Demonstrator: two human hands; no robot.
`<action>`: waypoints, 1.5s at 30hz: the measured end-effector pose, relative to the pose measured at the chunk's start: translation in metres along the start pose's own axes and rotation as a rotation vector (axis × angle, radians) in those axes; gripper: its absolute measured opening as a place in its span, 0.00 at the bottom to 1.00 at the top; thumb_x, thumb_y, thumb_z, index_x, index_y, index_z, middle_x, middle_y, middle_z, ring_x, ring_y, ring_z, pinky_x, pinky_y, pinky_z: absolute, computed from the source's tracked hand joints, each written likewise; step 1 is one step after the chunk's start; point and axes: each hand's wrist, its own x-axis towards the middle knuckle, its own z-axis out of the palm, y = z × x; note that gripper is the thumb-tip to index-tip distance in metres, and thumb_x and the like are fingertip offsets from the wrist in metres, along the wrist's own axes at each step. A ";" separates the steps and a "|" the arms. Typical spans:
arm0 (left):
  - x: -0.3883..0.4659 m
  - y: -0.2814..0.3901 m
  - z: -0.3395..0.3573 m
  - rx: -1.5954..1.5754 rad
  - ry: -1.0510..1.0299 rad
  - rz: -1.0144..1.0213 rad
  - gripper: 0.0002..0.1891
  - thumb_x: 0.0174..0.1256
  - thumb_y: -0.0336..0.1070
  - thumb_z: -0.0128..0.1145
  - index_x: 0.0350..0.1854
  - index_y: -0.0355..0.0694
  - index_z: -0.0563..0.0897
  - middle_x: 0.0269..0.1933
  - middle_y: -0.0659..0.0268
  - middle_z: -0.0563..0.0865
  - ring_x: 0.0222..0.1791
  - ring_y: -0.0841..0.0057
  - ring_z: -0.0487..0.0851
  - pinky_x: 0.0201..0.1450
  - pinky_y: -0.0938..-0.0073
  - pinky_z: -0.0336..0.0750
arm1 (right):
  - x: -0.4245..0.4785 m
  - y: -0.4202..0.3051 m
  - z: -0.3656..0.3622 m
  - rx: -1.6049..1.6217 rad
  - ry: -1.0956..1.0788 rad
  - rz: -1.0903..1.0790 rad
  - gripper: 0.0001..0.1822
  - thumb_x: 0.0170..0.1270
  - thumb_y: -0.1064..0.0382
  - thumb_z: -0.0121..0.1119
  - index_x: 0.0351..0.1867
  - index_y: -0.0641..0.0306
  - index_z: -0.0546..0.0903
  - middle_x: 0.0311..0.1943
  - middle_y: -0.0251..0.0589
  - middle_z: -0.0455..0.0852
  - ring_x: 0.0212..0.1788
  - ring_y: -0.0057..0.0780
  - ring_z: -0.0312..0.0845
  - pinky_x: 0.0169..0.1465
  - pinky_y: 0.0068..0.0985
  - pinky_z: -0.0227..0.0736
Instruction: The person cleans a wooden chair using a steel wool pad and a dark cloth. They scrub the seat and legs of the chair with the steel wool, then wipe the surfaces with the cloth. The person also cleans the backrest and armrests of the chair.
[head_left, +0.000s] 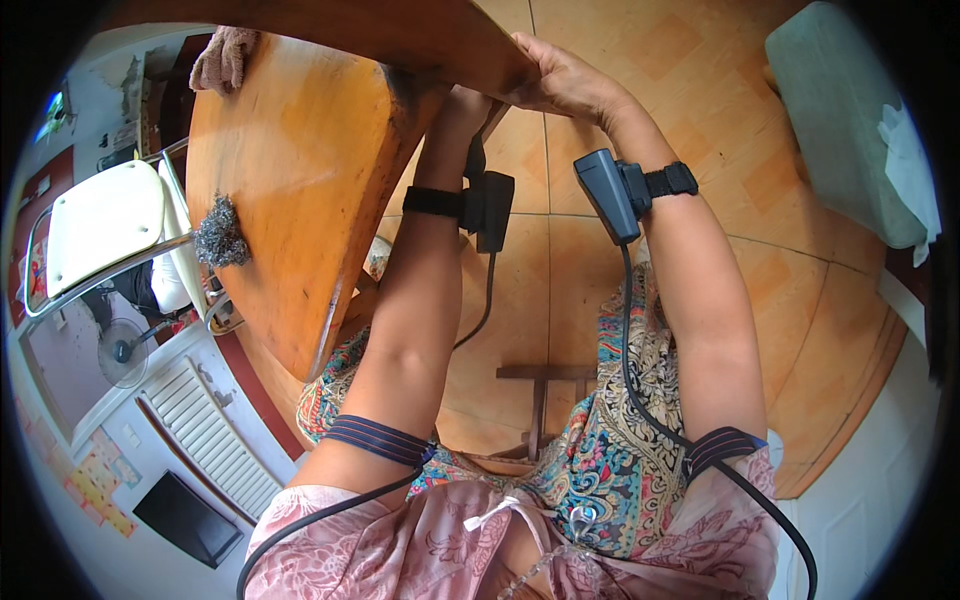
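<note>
A broad, dark brown curved wooden piece (420, 37) crosses the top of the view, above a lighter wooden tabletop (300, 150). My right hand (562, 79) grips its right end, fingers over the edge. My left hand (469, 105) reaches in under the same piece, beside the tabletop's edge; its fingers are hidden by the wood. A grey steel wool scourer (222, 234) lies at the tabletop's left edge. Farther up, a crumpled brown cloth (225, 60) rests on the tabletop's corner.
A white-seated metal chair (109, 225) stands left, near a fan (124, 351). At the right is a grey-green padded seat (832, 120) with white paper or plastic (911, 165) on it. Below my arms are a wooden stool frame (540, 409) and the tiled floor (510, 292). Cables run along both arms.
</note>
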 end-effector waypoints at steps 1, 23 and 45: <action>0.001 -0.002 0.000 0.005 0.042 0.036 0.15 0.55 0.39 0.59 0.39 0.33 0.78 0.39 0.55 0.84 0.42 0.63 0.81 0.44 0.68 0.73 | -0.001 -0.005 0.001 0.012 -0.016 0.048 0.21 0.53 0.74 0.58 0.50 0.58 0.70 0.40 0.28 0.77 0.42 0.15 0.71 0.47 0.16 0.70; -0.117 0.023 -0.056 0.458 -0.008 0.119 0.18 0.49 0.26 0.60 0.46 0.37 0.79 0.53 0.53 0.77 0.48 0.55 0.75 0.50 0.60 0.67 | -0.006 -0.004 -0.003 -0.019 0.041 0.007 0.23 0.51 0.72 0.63 0.49 0.58 0.71 0.35 0.25 0.77 0.38 0.12 0.71 0.42 0.13 0.70; -0.125 0.029 -0.036 0.517 -0.072 0.009 0.29 0.53 0.20 0.45 0.62 0.26 0.60 0.63 0.38 0.59 0.65 0.46 0.57 0.67 0.57 0.54 | 0.004 0.019 -0.008 0.162 -0.001 0.016 0.24 0.51 0.71 0.64 0.50 0.58 0.71 0.40 0.28 0.78 0.43 0.15 0.71 0.50 0.17 0.68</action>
